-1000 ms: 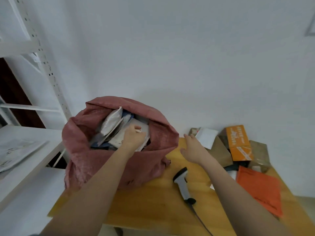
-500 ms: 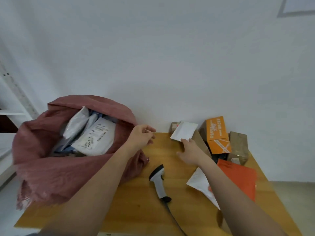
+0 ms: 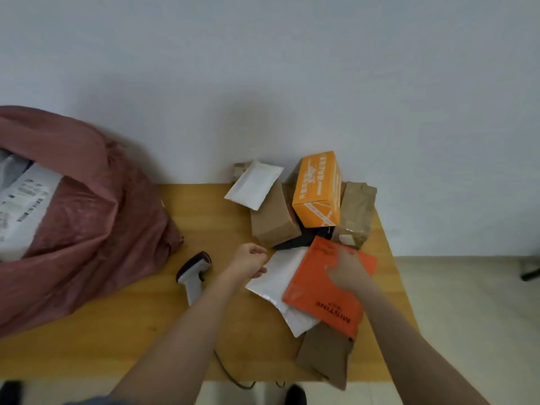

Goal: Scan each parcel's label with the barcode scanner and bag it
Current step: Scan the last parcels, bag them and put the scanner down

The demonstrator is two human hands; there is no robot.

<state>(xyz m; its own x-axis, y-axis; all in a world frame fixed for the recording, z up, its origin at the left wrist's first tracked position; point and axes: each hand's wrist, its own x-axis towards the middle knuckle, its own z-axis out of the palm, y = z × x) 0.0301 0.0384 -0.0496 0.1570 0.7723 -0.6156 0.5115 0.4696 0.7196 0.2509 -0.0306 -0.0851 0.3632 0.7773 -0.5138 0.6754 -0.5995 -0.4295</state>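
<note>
My right hand (image 3: 347, 270) lies on the flat orange mailer (image 3: 324, 299), fingers spread over its upper part. That mailer overlaps a white mailer (image 3: 276, 280) beneath it. My left hand (image 3: 249, 258) hovers at the white mailer's left edge with fingers curled and holds nothing I can see. The grey-and-black barcode scanner (image 3: 193, 273) lies on the wooden table (image 3: 117, 331), left of my left hand. The pink sack (image 3: 96, 229) stands open at the left with white labelled parcels (image 3: 23, 211) inside.
Against the wall lie a small white pouch (image 3: 254, 184), a brown paper parcel (image 3: 273, 220), an orange carton (image 3: 318, 190) and a brown wrapped parcel (image 3: 355, 213). Another brown parcel (image 3: 324, 358) hangs over the table's front edge. The scanner's cable (image 3: 230, 372) drops off the front.
My left hand left the sack and came across to the parcel pile. My right hand moved from the white pouch down onto the orange mailer. My view swung to the right.
</note>
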